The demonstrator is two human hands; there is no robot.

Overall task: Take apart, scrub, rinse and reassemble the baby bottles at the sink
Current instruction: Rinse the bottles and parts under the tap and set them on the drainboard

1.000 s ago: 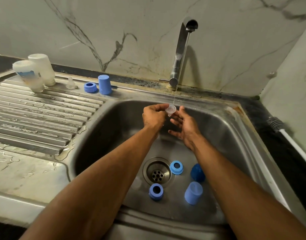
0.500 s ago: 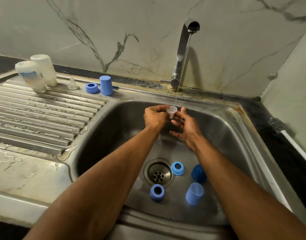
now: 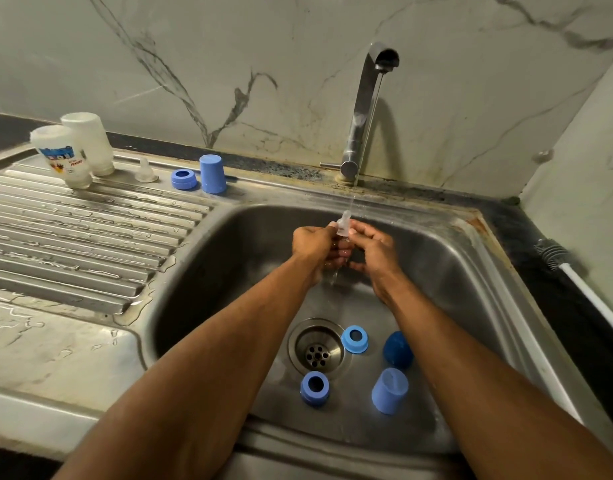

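Pinching clear teat (image 3: pixel 343 224) under tap (image 3: pixel 362 109) stream, left hand (image 3: pixel 313 242), right hand (image 3: pixel 374 249) both gripping

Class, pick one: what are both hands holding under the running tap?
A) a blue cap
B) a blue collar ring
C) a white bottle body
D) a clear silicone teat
D: the left hand and right hand pinch the clear teat in the water stream.

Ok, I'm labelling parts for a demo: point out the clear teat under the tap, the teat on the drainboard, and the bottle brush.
teat under the tap (image 3: pixel 344 226), head view, its clear body
teat on the drainboard (image 3: pixel 145 172), head view, its dome
bottle brush (image 3: pixel 551 252), head view, its bristles
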